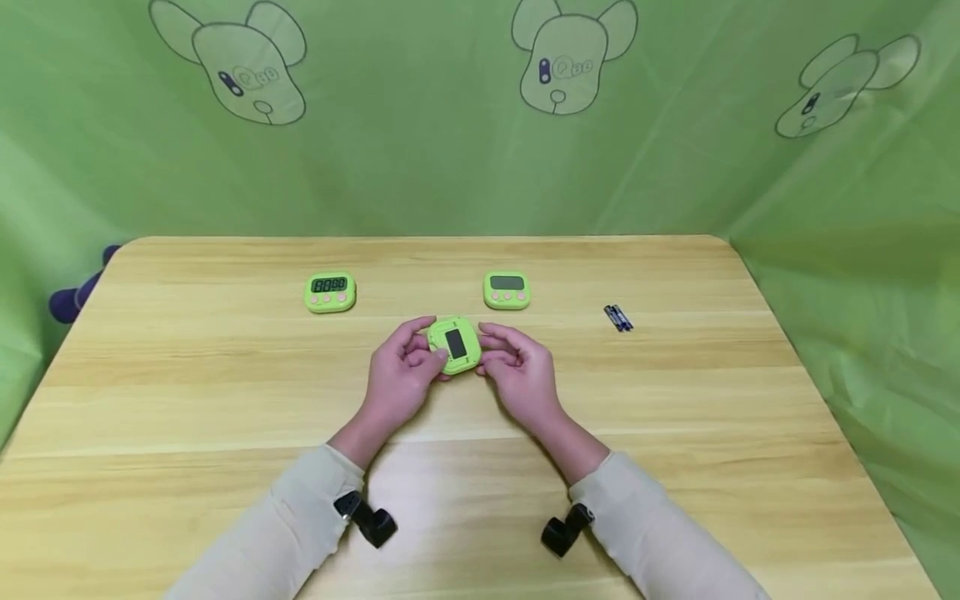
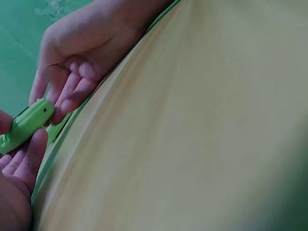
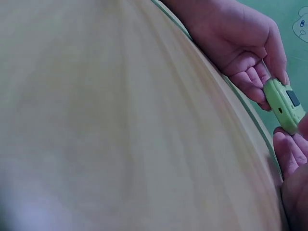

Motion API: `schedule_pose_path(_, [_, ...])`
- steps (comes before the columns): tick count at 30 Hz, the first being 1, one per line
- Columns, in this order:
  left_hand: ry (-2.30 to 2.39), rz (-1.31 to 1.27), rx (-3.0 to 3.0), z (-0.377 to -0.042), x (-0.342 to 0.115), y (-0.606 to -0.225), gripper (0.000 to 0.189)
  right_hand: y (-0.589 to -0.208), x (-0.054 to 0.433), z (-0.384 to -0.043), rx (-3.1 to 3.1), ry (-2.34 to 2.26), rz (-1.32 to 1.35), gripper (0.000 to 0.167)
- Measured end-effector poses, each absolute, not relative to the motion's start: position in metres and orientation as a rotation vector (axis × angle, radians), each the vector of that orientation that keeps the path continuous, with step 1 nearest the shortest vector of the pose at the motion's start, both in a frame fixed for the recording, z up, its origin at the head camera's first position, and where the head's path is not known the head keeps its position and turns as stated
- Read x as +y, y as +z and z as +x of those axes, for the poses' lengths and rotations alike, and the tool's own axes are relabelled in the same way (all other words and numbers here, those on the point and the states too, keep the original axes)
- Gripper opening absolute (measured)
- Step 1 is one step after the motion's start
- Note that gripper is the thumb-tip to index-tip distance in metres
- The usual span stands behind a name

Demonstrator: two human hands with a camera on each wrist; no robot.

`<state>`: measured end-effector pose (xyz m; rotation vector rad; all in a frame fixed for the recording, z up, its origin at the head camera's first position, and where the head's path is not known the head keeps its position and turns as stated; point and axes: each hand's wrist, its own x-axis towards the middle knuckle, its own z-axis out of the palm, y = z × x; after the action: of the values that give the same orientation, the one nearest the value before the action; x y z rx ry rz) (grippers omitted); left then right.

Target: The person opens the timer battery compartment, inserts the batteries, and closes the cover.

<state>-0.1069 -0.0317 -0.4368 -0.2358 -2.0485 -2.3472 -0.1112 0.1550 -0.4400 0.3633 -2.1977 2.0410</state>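
Note:
A light-green digital timer (image 1: 455,360) is held above the table between both hands, its side with a dark rectangle turned upward. My left hand (image 1: 401,375) grips its left edge, thumb on the upper face and fingers beneath. At the right edge my right hand (image 1: 525,379) has bent fingers and thumb about the rim. The left wrist view shows the timer (image 2: 29,122) edge-on, with the right hand (image 2: 86,53) at its far end. From the right wrist, the timer (image 3: 281,103) shows a small slot in its side, and the left hand (image 3: 236,43) is beyond.
Behind the hands lie two more green timers with pink buttons: the left timer (image 1: 330,292) shows digits, the right timer (image 1: 507,290) has a blank screen. Small dark-blue batteries (image 1: 618,318) lie farther right. The wooden table (image 1: 225,400) borders a green curtain (image 1: 420,167).

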Motion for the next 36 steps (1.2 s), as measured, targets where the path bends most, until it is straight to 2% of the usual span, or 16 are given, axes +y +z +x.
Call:
schedule_pose_path(4, [-2.336, -0.313, -2.013, -0.105, -0.025, -0.437, 0.053, -0.437, 0.156, -0.115, -2.191, 2.036, 0.312, 0.027])
schedule_pose_path(11, [-2.281, -0.370, -2.043, -0.105, -0.021, -0.438, 0.053, -0.437, 0.153, -0.118, -2.202, 2.036, 0.270, 0.027])
schedule_pose_path(36, [-2.160, -0.314, -2.210, -0.103, -0.024, -0.439, 0.048, -0.435, 0.144, -0.117, -2.388, 1.858, 0.144, 0.012])
